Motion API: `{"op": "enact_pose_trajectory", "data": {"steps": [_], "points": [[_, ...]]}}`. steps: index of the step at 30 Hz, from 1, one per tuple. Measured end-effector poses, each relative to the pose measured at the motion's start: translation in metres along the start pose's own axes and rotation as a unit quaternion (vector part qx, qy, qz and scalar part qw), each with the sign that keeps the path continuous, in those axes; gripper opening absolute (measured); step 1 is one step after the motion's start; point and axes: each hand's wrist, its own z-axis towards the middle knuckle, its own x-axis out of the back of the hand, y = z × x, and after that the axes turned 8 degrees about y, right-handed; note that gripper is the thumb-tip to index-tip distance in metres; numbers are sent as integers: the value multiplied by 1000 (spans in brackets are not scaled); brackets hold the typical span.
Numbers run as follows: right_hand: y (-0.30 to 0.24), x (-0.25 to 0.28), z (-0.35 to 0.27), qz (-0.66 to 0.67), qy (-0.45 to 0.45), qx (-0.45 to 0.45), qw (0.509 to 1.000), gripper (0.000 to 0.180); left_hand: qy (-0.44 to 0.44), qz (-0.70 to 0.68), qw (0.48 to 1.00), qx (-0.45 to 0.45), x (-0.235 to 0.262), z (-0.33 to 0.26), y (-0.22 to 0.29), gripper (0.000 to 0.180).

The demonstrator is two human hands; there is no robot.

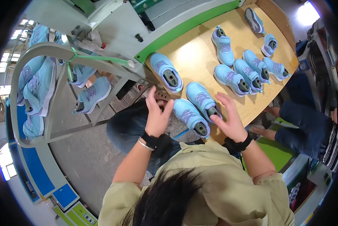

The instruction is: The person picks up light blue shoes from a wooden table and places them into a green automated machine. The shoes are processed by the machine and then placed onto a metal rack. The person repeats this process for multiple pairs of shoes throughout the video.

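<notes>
Two light blue sneakers lie side by side at the wooden table's near edge: a nearer sneaker (187, 113) and a farther sneaker (200, 96). Dark inserts show in their openings. My left hand (157, 117) hovers left of the nearer sneaker, fingers spread, holding nothing. On the other side, my right hand (231, 121) is open beside the farther sneaker's heel. Its thumb comes close to the heel; whether it touches, I cannot tell. Another blue sneaker (166, 71) sits at the table's left edge.
More blue sneakers (229, 77) stand on the right part of the wooden table (184, 45); one dark-soled shoe (254, 21) lies tipped over at the far end. At left is a metal rack (26, 60) carrying sneakers. Another person's legs (300, 124) are at the right.
</notes>
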Motion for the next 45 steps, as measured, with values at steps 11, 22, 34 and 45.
{"op": "enact_pose_trajectory", "data": {"steps": [11,22,34,45], "points": [[1,-8,17,211,1,-174,962,68,-158,-132,951,231,-5,-30,-8,41],[13,-56,130,-47,-3,13,999,68,-143,-236,906,320,-17,-27,-1,39],[41,59,40,-340,38,44,939,47,-190,-304,910,207,-41,19,90,34],[36,85,10,-168,165,41,971,36,-200,-162,966,35,-99,206,150,52]]}}
